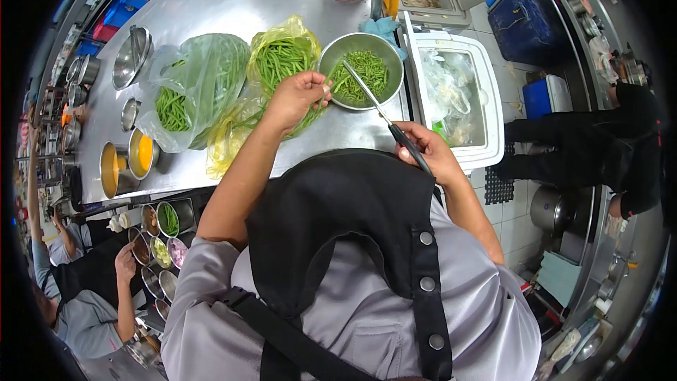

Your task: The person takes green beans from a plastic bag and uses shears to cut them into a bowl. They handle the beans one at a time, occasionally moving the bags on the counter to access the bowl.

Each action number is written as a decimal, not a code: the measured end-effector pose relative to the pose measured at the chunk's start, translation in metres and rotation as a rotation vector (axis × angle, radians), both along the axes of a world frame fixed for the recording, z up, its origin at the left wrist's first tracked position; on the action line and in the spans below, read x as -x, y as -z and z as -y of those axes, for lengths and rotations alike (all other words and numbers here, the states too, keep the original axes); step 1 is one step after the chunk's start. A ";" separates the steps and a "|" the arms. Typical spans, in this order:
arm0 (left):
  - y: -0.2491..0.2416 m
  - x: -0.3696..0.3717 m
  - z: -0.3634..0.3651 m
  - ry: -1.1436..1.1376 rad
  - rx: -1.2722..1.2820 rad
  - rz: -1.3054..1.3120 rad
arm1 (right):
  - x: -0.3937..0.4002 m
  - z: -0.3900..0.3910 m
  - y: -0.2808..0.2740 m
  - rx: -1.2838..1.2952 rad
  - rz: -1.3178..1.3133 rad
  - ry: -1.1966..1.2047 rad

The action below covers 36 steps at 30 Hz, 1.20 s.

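My right hand (427,154) is closed round the black handles of a pair of scissors (374,102), whose blades point up and left over a metal bowl (400,63). Cut green beans (367,69) lie in that bowl. At its left rim, my left hand (302,101) pinches a few green beans (334,87) between thumb and fingers. Beyond that hand sits a yellow plastic bag (298,29) full of whole green beans (281,62). A clear plastic bag (211,63) with more beans lies to its left.
An open white cooler (491,92) with plastic bags inside stands right of the steel table (180,170). Two metal containers (107,182) are at the table's left edge. One person (77,310) works at lower left; another person (592,144) in black stands at right.
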<state>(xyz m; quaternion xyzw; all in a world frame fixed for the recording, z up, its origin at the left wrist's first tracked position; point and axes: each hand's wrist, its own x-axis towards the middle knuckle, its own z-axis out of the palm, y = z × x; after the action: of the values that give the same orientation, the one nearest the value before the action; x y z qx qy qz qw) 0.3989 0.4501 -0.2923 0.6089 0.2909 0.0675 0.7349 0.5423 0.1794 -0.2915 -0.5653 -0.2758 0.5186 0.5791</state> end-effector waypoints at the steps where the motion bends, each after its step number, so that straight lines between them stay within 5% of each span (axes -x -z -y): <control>1: 0.000 0.000 0.001 0.013 -0.029 -0.016 | 0.001 -0.001 -0.002 0.007 0.024 -0.011; 10: -0.004 -0.001 0.007 0.056 -0.237 -0.064 | 0.004 -0.007 0.001 0.079 0.002 0.033; 14: -0.002 -0.002 0.005 -0.094 -0.139 -0.018 | 0.001 -0.002 0.000 0.070 -0.032 0.064; 26: -0.006 -0.004 0.004 -0.030 -0.113 -0.044 | 0.002 0.000 0.002 -0.025 0.024 0.022; 31: -0.010 0.000 0.006 0.138 -0.287 -0.102 | 0.003 -0.003 0.003 0.048 0.041 0.025; 36: -0.004 -0.001 0.003 0.021 -0.259 -0.087 | 0.003 -0.004 -0.003 0.054 -0.026 0.061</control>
<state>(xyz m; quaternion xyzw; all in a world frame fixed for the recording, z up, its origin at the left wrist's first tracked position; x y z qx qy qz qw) 0.3998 0.4470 -0.2886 0.7042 0.3047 0.0704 0.6374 0.5395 0.1829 -0.2881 -0.5823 -0.2370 0.5153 0.5825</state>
